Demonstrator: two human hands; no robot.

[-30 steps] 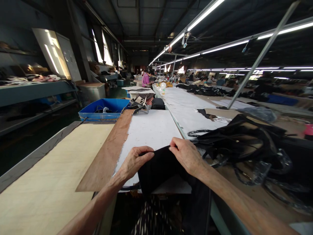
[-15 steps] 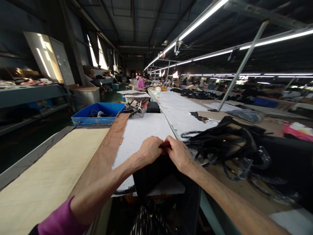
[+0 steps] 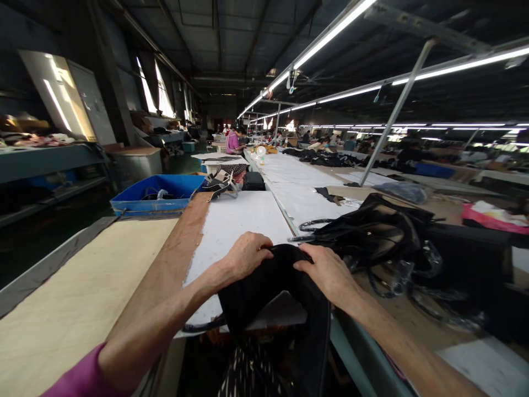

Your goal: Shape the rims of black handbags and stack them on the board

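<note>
Right of the blue bin point(image 3: 152, 193), the left hand point(image 3: 246, 256) clenches the far rim of the black fabric piece point(image 3: 270, 289), which drapes off the near edge of the table point(image 3: 82, 298) toward the person, its rim running left to right. The right hand point(image 3: 324, 270) pinches that rim too, equally near, beside the heap of black bags point(image 3: 372, 226). A moment earlier the hands touched; now they are apart, the rim bowed open.

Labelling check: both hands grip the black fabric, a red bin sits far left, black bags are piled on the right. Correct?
No: the bin is blue, not red, as the head view shows. The rest stands: left hand and right hand grip the black fabric, the bin sits far left, and black bags are piled on the right.
</note>
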